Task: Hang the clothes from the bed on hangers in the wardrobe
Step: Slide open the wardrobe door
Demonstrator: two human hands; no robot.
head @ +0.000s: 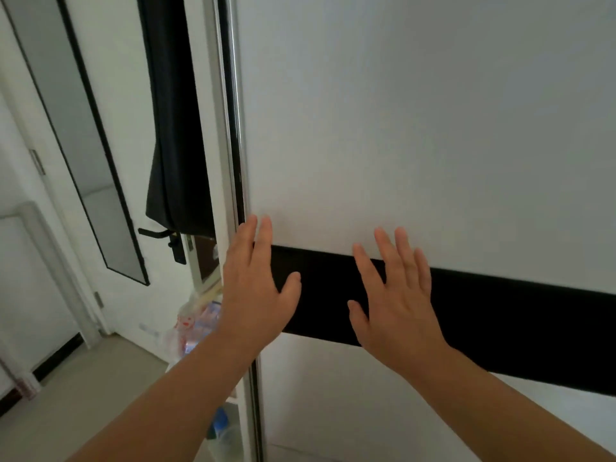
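Both hands, left (256, 288) and right (396, 295), lay flat with straight fingers, gripping nothing, against the white sliding wardrobe door (416, 128) with its black horizontal band (500, 315); a black garment (176, 128) hung alongside.

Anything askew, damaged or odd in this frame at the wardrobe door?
Nothing stands out. Both hands, left hand and right hand, lie flat and open on the white wardrobe door across its black band; the panel looks intact.

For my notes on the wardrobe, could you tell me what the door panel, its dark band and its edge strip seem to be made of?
Door panel: looks like smooth matt white laminate or painted board; even, grainless.
Dark band: flat black, perhaps glass or laminate; unclear.
Edge strip: probably polished metal; it shows bright reflections.
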